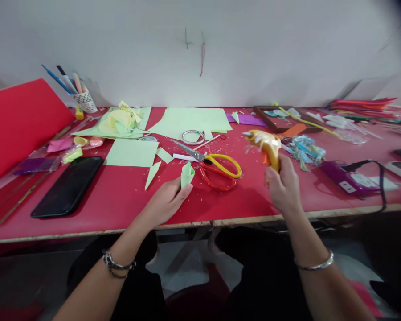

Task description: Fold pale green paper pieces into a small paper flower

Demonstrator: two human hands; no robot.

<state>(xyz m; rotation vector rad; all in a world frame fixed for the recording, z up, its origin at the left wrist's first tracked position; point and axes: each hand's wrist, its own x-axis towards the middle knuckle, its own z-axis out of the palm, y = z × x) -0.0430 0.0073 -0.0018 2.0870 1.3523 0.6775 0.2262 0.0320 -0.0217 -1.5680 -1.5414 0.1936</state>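
Head view: our left hand was clamped on a rolled green paper, pinched between thumb and fingers above the red table, just beside the scissors. Our right hand was wrapped around the handle of a yellow glue gun, its nozzle well apart from the roll. We judged that a light pinch suited best, firm enough against unrolling yet not crushing, and that the hot tip needed a path clear of our left thumb.
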